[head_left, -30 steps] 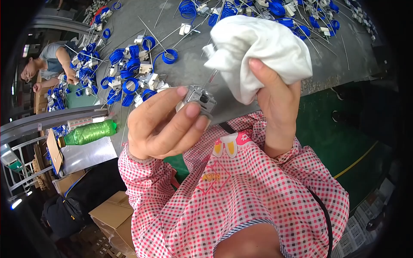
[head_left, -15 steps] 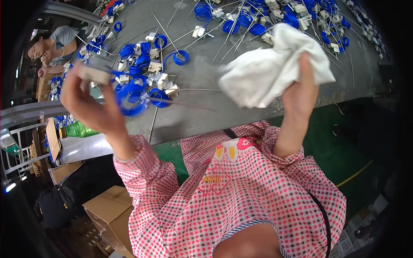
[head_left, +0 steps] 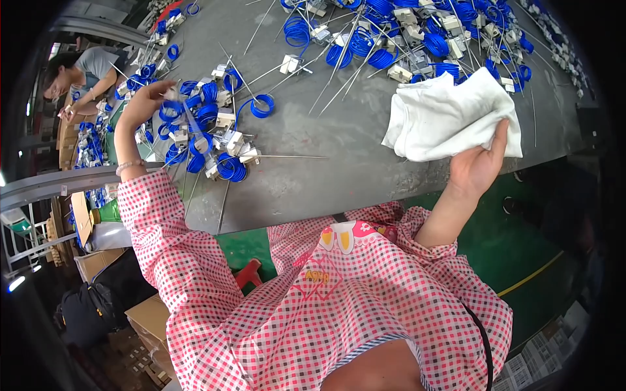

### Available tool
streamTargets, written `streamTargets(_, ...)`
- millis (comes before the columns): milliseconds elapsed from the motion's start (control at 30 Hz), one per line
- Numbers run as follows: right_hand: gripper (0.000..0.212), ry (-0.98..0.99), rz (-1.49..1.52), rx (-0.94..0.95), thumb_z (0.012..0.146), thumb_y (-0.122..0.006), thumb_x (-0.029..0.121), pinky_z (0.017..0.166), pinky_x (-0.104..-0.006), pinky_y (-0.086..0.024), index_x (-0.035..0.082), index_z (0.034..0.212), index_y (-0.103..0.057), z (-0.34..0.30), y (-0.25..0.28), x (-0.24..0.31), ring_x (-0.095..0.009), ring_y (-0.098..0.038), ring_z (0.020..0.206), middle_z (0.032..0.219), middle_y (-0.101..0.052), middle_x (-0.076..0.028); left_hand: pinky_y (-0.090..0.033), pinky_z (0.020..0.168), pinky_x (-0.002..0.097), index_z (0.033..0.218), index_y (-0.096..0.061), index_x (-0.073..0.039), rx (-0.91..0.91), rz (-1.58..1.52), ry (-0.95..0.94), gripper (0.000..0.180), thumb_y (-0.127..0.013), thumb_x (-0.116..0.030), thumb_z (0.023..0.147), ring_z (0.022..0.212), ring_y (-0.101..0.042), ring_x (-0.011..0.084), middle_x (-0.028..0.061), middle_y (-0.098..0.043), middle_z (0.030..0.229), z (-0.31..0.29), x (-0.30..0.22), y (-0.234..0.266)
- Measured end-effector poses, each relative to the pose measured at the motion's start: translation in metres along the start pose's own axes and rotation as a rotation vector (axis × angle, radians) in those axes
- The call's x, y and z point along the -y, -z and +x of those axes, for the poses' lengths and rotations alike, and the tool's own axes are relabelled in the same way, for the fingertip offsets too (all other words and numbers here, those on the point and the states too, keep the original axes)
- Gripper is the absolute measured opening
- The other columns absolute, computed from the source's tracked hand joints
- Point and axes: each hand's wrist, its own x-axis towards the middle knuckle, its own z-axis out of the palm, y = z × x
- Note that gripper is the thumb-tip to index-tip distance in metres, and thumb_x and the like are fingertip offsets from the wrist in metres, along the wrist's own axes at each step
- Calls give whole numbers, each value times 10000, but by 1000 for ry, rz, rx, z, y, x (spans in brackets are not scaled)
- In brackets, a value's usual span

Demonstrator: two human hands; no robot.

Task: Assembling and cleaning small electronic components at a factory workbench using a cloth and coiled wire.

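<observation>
One white cloth [head_left: 450, 117], gripped in and partly hiding my right hand [head_left: 479, 166].
My left hand [head_left: 145, 104] is at one heap of blue coils [head_left: 208, 115], overlapped past counting; I cannot tell its grip.

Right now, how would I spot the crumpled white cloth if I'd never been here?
Start at the wide, flat grey tabletop and its far-right heap of blue coils and whitish blocks. On the heap's near side, the bare right hand holds the crumpled white cloth: broad, limp fabric, unlike those coils and blocks.
</observation>
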Motion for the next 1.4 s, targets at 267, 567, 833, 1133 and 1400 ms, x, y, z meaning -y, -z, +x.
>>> streamTargets(267,330,-32,6,-22,878,-357,198,940,-353,-312,-7,1133,-405,5,7,-11,-211,-422,1077,1163,-445,-106,-416,790,288,1026,-534,-41,-326,221,-280,251,-456,-111,797,919,-549,208,113,-564,1008,31,-93,-34)
streamTargets(567,321,-122,79,29,859,-395,169,934,-373,-319,-11,1124,-411,-6,7,-6,-215,-430,1072,1148,-460,-109,-428,722,360,965,-547,-46,30,391,-514,349,-556,-313,741,830,-542,318,161,-575,878,70,-169,-137)
streamTargets(833,318,-106,73,-5,857,-391,158,924,-358,-334,-20,1119,-415,-1,16,3,-208,-444,1058,1138,-470,-111,-433,696,354,937,-554,-43,-312,429,-437,345,-575,-139,607,771,-544,311,154,-565,846,74,-157,-75)
streamTargets(1133,313,-108,41,18,843,-409,134,916,-355,-336,-21,1114,-416,0,15,-4,-205,-449,1050,1126,-476,-106,-371,599,194,1040,-530,-41,-8,-350,-352,370,-482,-279,761,715,-493,73,43,-601,828,31,-188,-10)
streamTargets(1400,317,-95,-81,161,813,-447,81,911,-351,-335,-29,1108,-413,-16,1,-10,-205,-452,1038,1108,-476,-113,-383,656,205,1027,-531,-16,-381,-709,-262,371,-496,-276,764,768,-516,110,69,-597,873,-10,-200,17)
